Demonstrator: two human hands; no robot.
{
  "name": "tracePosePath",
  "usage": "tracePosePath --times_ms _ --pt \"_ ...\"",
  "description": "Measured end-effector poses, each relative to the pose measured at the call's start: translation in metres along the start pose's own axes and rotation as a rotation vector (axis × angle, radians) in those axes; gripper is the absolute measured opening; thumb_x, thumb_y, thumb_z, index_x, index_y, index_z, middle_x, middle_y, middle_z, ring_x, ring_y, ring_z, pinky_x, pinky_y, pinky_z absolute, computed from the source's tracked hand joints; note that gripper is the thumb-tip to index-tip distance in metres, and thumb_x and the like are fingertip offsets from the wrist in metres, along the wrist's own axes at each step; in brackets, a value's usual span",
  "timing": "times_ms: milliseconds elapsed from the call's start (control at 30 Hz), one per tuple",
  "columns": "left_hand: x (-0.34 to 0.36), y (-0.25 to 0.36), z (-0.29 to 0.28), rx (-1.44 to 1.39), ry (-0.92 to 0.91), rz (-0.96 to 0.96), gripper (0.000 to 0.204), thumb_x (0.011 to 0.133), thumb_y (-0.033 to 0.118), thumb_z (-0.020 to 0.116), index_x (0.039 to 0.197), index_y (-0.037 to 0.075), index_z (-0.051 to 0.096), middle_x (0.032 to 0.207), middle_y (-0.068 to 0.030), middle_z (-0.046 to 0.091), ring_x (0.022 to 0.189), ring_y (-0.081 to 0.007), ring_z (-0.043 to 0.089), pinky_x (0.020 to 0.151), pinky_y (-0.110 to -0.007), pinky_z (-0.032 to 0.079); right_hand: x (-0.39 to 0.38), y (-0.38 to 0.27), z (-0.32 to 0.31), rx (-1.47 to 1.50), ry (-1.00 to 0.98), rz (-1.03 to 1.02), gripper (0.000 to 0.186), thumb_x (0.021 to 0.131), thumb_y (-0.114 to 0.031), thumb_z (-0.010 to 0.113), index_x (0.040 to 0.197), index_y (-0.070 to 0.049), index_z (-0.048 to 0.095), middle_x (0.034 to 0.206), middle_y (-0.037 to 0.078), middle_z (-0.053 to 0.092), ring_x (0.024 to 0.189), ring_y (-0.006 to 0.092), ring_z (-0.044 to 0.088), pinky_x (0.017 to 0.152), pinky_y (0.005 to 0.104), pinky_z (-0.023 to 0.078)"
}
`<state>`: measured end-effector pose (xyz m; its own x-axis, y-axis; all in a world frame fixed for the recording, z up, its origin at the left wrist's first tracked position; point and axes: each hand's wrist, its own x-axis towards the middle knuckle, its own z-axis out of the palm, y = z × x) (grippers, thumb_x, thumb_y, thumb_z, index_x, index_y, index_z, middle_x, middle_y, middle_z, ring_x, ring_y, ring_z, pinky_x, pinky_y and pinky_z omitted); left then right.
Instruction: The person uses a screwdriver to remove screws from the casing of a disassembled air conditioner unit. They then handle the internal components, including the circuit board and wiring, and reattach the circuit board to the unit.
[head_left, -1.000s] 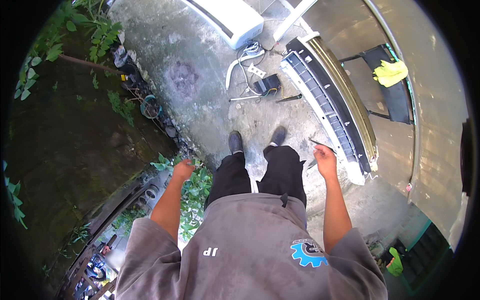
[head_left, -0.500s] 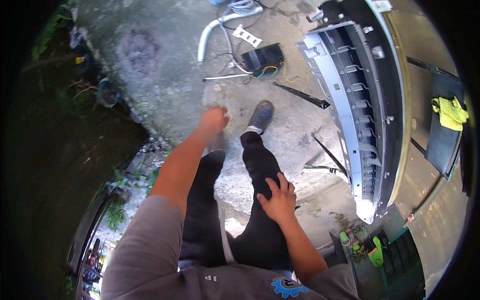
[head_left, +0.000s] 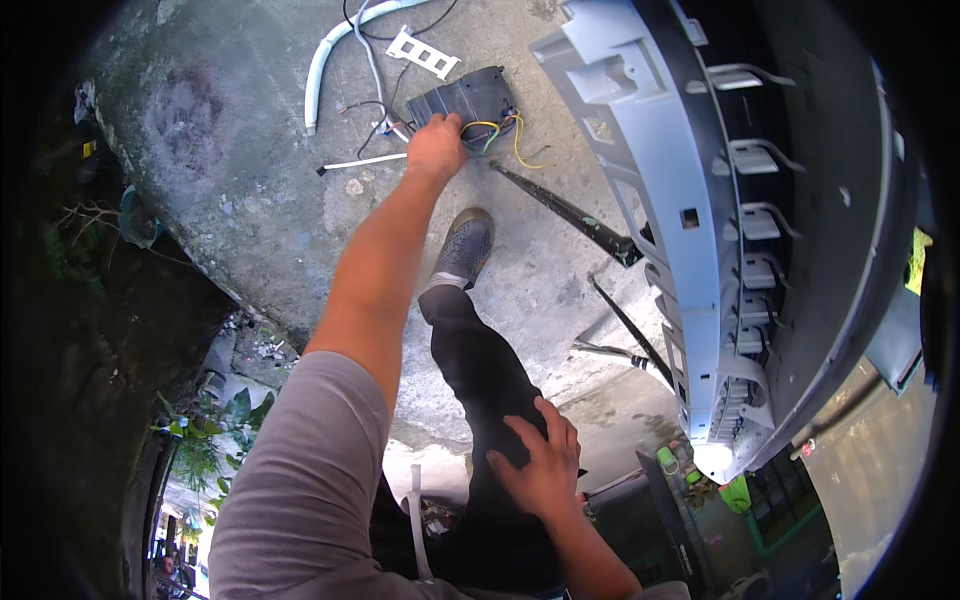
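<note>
At the far left, dark ground with green plants (head_left: 215, 440) borders a stained grey concrete slab (head_left: 230, 190). On the slab near the top lies a curved white plastic pipe (head_left: 325, 55), with a thin white stick (head_left: 362, 161) below it and a small white slotted plastic bracket (head_left: 422, 52) to its right. The left hand (head_left: 436, 148) is stretched out at the end of a bare forearm in a grey sleeve and rests on the near edge of a dark grey plastic box (head_left: 468, 98) that lies flat on the concrete among loose white, yellow and green wires; its fingers are curled onto the box's rim, though the view does not show whether they actually pinch it. Below the hand a grey shoe (head_left: 463, 245) stands on the slab, with a black trouser leg above it. The right hand (head_left: 540, 465) lies flat on that thigh, fingers spread and holding nothing. A long black metal rod (head_left: 570, 212) lies slanting just right of the box. Farther right stands a long pale grey plastic housing with ribbed slots (head_left: 690, 220).
</note>
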<state>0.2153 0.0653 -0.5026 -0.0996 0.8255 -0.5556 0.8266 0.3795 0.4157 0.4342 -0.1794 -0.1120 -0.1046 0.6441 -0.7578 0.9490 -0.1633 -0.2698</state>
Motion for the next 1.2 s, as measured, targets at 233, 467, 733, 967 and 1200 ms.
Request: tracePosePath --times_ms 233,467,733,967,1200 --pt "-0.024 -0.019 -0.115 -0.17 0.053 -0.054 0.039 0.082 0.023 0.072 0.121 0.013 0.074 0.111 -0.0214 0.077 0.106 -0.0388 0.073 0.094 -0.047 0.057 -0.027 -0.015 0.02 -0.036 -0.022 0.038 0.053 0.079 -0.04 0.086 0.128 -0.026 0.073 0.155 0.011 0.048 0.137 0.0421 0.047 0.108 0.0614 0.043" --pt "-0.13 -0.055 -0.246 -0.729 -0.046 0.025 0.038 0.088 0.007 0.063 0.123 0.003 0.077 0.094 -0.0037 0.076 0.081 -0.0132 0.065 0.076 -0.03 0.052 -0.052 -0.037 0.045 -0.109 -0.085 0.093 0.053 0.081 -0.044 0.084 0.129 -0.026 0.072 0.158 0.01 0.046 0.139 0.0431 0.048 0.109 0.0622 0.045" --pt "-0.284 -0.042 -0.399 -1.379 0.18 0.077 0.036 0.09 -0.007 0.056 0.119 0.007 0.071 0.102 -0.0018 0.074 0.087 -0.0139 0.07 0.074 -0.031 0.058 -0.087 -0.051 0.064 -0.054 -0.093 0.097 0.053 0.089 -0.048 0.075 0.138 -0.026 0.068 0.162 0.009 0.044 0.142 0.0437 0.047 0.114 0.0663 0.041" --pt "-0.392 0.008 -0.527 -1.664 0.176 0.336 0.042 0.087 -0.005 0.049 0.126 0.007 0.061 0.115 -0.0097 0.073 0.103 -0.0279 0.074 0.087 -0.051 0.063 -0.134 -0.035 0.079 0.1 0.096 -0.01 0.043 0.088 -0.036 0.077 0.126 -0.016 0.073 0.141 0.014 0.065 0.128 0.0395 0.062 0.109 0.0464 0.052" --pt "-0.509 0.086 -0.605 -1.712 0.133 0.51 0.051 0.085 0.004 0.052 0.135 0.007 0.057 0.124 -0.0128 0.071 0.108 -0.0318 0.073 0.093 -0.054 0.062 -0.198 -0.031 0.028 0.391 0.128 0.071 0.047 0.09 -0.034 0.079 0.13 -0.011 0.072 0.129 0.017 0.073 0.12 0.0343 0.07 0.105 0.0428 0.054"
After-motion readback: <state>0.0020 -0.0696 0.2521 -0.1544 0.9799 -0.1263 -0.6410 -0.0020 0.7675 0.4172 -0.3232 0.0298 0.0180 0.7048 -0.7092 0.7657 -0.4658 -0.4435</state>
